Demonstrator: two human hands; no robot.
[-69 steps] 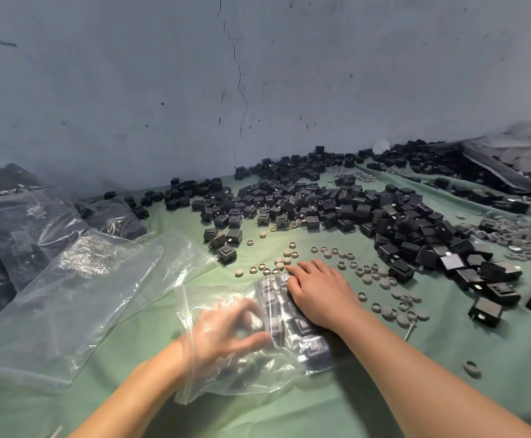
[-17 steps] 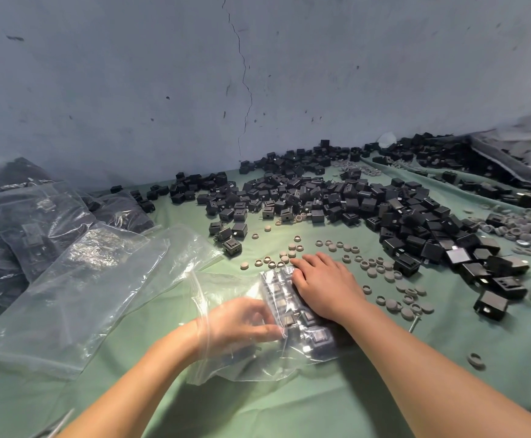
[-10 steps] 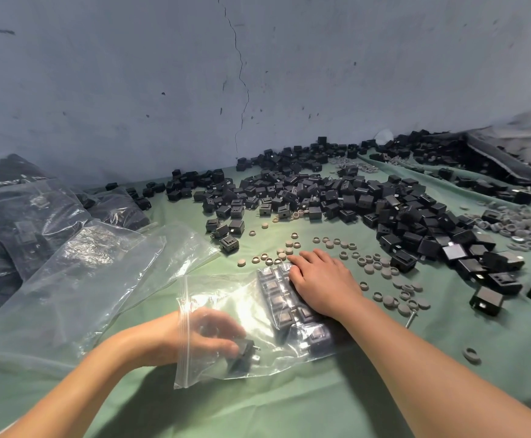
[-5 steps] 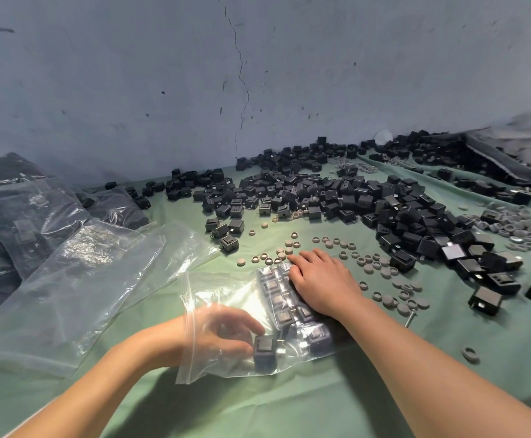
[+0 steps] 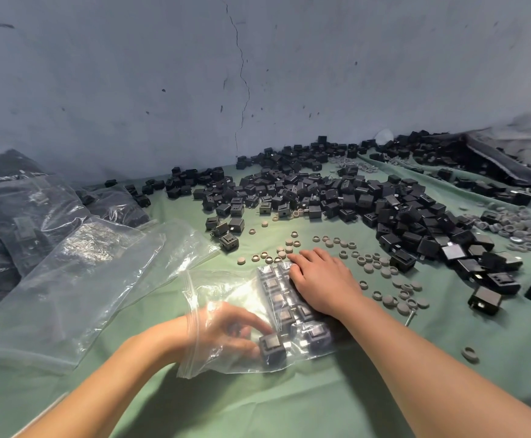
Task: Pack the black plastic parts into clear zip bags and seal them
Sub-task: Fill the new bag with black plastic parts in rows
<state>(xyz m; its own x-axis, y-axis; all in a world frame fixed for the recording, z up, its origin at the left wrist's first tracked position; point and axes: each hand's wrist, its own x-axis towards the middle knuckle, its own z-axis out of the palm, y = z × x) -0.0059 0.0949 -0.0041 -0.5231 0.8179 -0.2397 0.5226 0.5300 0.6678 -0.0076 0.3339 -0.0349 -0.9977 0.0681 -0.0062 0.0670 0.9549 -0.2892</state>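
The black part (image 5: 272, 346) sits inside the clear zip bag (image 5: 226, 289) near the middle of the tabletop (image 5: 321, 403), pinched in the curled fingers (image 5: 253, 322) of the left hand (image 5: 223, 330), just beside the packed rows (image 5: 278, 298). Right hand (image 5: 324, 282) lies flat on those rows through the plastic, fingers straight, holding nothing, so if it slips they'd likely topple and jumble. Pushing the new one in crooked could knock the near row askew too.
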